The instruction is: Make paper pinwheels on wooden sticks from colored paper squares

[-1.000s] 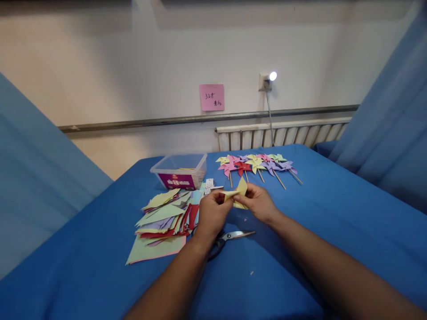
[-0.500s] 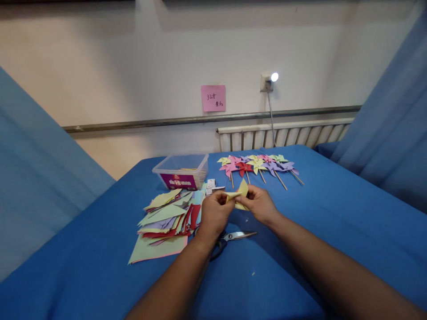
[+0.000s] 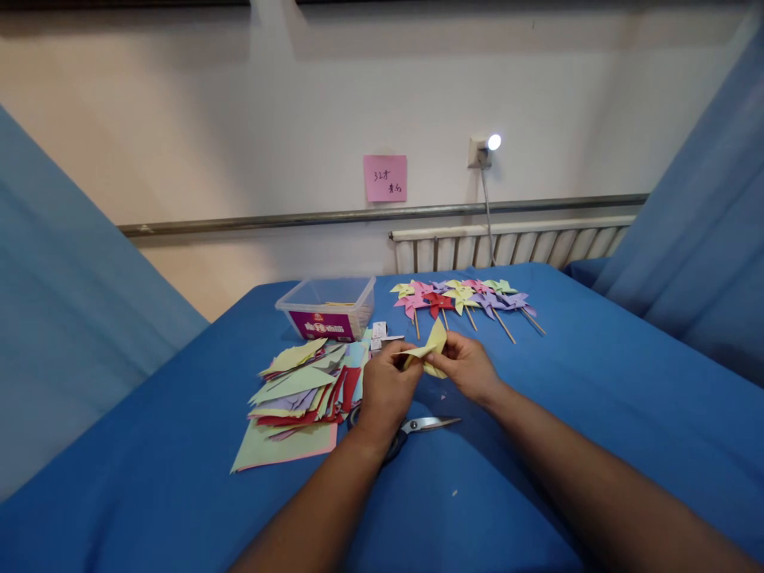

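Both my hands hold a folded piece of yellow paper (image 3: 434,344) above the blue table (image 3: 597,414). My left hand (image 3: 387,388) pinches its left side with closed fingers. My right hand (image 3: 467,366) grips its right side, fingers curled round it. One pointed flap of the paper sticks up between the hands. Just below my left wrist a pair of scissors (image 3: 418,427) lies on the cloth, its handles partly hidden by my arm.
A pile of coloured paper sheets (image 3: 298,390) lies left of my hands. Behind it stands a clear plastic box (image 3: 327,306). A row of finished paper pinwheels on sticks (image 3: 462,298) lies at the table's back. Blue curtains hang on both sides.
The view has shifted slightly. My hands have kept hold of the yellow paper and turned its flaps a little; nothing else on the table has moved.
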Tool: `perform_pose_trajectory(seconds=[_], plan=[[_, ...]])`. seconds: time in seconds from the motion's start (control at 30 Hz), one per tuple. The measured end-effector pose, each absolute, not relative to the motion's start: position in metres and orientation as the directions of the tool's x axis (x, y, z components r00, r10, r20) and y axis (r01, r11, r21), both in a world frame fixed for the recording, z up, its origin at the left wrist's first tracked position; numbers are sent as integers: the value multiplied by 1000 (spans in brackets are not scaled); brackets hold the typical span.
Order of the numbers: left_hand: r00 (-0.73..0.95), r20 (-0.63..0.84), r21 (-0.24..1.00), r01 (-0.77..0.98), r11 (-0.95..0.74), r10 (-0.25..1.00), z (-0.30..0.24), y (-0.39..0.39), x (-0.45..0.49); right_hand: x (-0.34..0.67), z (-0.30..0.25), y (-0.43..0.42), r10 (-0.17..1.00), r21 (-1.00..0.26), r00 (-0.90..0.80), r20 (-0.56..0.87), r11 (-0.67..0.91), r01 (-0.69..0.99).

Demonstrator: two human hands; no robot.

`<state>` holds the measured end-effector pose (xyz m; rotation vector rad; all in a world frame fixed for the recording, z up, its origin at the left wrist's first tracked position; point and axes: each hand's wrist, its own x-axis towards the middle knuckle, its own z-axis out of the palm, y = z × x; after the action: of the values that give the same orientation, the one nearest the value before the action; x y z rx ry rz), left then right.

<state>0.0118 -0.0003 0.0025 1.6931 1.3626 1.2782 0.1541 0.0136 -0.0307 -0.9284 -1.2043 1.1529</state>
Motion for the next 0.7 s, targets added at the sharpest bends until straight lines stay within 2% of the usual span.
perform_pose_trajectory(seconds=[0.33,0.7], plan=[[-4,225,920,329,-211,974,8,1,12,157,-36,15,968,-969,-44,246,243,-49],[-14,197,919,351,-180,980,11,-3,13,153,-33,11,975,-971,-52,216,209,-121]])
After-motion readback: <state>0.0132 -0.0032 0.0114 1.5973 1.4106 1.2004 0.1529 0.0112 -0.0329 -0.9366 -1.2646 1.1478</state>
